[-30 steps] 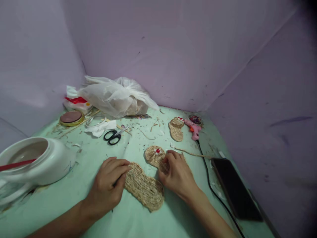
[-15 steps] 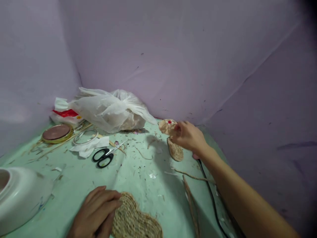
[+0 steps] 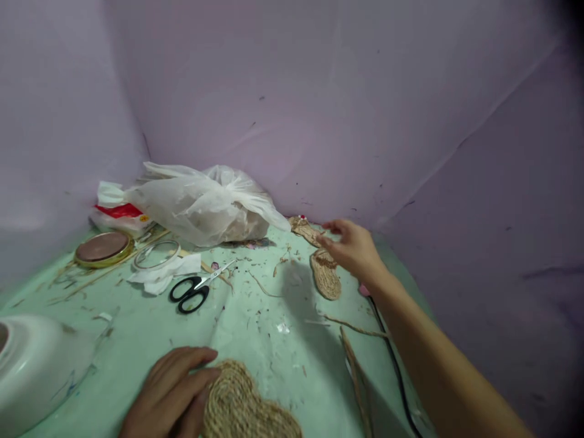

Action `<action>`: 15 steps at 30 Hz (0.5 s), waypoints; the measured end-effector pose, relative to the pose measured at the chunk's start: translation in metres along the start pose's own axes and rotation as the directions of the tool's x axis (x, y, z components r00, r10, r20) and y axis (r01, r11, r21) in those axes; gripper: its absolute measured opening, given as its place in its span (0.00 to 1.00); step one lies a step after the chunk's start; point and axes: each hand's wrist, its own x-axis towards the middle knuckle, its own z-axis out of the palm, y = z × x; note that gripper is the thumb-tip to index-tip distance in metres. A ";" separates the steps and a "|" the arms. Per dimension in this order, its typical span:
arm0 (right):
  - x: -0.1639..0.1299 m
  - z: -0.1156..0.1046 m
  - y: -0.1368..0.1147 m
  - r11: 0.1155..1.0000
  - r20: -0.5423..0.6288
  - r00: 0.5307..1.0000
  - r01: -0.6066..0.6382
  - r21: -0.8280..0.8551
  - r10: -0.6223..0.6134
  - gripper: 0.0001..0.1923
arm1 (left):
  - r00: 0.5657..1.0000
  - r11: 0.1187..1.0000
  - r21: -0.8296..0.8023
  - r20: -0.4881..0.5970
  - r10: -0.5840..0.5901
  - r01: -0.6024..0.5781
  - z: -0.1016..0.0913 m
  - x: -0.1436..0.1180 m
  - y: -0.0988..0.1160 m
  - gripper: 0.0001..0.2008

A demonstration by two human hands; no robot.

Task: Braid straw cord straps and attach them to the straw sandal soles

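Note:
My left hand is at the lower middle, its fingertips and thumb closed on the left edge of a coiled woven straw sole, whose lower end runs out of view. My right hand is farther off with thumb and fingers apart and nothing between them. Just left of it, a small woven straw slipper with a red bead lies near the back wall. A second small straw slipper lies below my right fingers, nearer to me.
Black-handled scissors, a roll of tape, a round tin and a knotted plastic bag lie left. A white bowl stands front left. Twisted straw strands and a black cable lie right.
My right hand has let go of the slipper with the red bead, which now lies at the back. Its fingers have spread. My left hand stays at the sole, one finger slightly raised.

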 end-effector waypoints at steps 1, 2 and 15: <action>-0.026 -0.004 -0.003 0.998 0.031 0.999 0.010 0.060 -0.012 0.15 | 0.999 0.999 0.001 0.013 -0.036 0.036 -0.002 0.003 0.003 0.12; -0.053 -0.007 -0.005 0.979 0.100 0.995 0.005 0.206 -0.026 0.13 | 0.998 0.998 0.012 0.026 -0.061 0.061 -0.005 0.006 0.005 0.12; -0.233 0.029 -0.028 0.865 0.326 0.889 0.136 0.484 -0.323 0.31 | 0.741 0.809 0.092 0.351 -0.572 0.581 -0.032 0.018 0.039 0.14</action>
